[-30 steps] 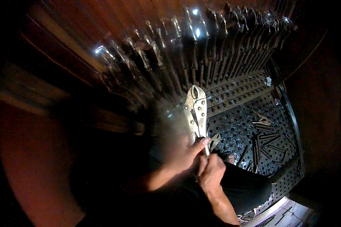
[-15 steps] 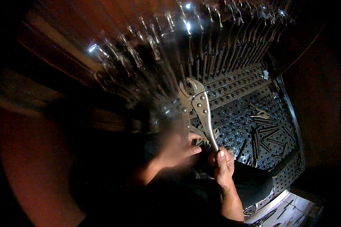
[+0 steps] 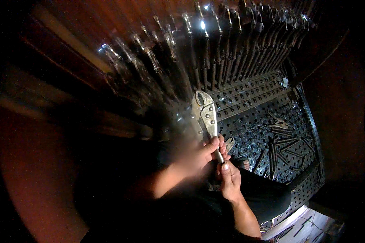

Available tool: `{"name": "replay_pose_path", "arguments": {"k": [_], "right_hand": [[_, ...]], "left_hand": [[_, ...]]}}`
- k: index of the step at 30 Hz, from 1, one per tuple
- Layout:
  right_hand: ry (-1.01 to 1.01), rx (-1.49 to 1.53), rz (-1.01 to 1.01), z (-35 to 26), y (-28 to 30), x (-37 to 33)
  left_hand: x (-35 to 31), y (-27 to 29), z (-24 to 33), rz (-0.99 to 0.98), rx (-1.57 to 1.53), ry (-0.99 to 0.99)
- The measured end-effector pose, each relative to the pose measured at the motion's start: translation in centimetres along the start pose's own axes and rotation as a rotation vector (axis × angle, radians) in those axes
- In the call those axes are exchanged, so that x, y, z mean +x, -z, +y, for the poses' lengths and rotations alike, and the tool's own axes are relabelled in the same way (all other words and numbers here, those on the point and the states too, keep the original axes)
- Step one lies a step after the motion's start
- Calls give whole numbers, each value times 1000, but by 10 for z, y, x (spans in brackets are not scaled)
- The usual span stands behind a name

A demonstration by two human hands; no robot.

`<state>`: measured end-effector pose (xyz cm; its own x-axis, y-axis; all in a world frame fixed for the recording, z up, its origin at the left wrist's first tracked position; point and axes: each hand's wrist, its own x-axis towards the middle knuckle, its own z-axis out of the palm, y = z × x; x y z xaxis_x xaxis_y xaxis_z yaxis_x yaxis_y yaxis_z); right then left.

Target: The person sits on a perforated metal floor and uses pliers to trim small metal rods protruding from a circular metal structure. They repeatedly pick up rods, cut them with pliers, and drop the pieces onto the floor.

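A pair of metal locking pliers (image 3: 205, 115) points away from me, its curved toothed jaws brought together with only a small gap between them. Both handles are wrapped by my left hand (image 3: 200, 156), which is partly smeared. At the lower end of the handle, the fingers and thumb of my right hand (image 3: 230, 180) are closed round the tip. No workpiece shows in the jaws. Just beyond my left fingers lies the head of another pair of pliers (image 3: 230, 143), mostly hidden.
Dark upright rods (image 3: 231, 67) with shiny looped tops stand in rows ahead. A perforated black plate (image 3: 247, 133) carries loose dark rods (image 3: 288, 150) and more pliers (image 3: 278, 121). A reddish-brown wall (image 3: 28, 174) is at the left; a pale floor strip (image 3: 308, 224) shows lower right.
The pliers' jaws have closed and the handles have come together. My left hand now grips round both handles. The pliers and my right hand have shifted a little left.
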<state>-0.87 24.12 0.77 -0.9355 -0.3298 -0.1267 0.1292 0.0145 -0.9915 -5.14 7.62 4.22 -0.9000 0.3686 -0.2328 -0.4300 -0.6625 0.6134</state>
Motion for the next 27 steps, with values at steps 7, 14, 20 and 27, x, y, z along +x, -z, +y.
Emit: {"name": "replay_pose_path", "arguments": {"k": [7,14,20,27], "right_hand": [[69,-16,13,17,-21,-7],[124,-215,58,10,-20,-1],[257,-517,185,-8,-4,11],[42,-244,57,14,-27,-5]], "left_hand": [[-5,-15,15,166,365,-8],[1,-12,0,404,196,-71],[-8,-5,-4,413,559,-195],[-17,46,-28,435,852,-41]]}}
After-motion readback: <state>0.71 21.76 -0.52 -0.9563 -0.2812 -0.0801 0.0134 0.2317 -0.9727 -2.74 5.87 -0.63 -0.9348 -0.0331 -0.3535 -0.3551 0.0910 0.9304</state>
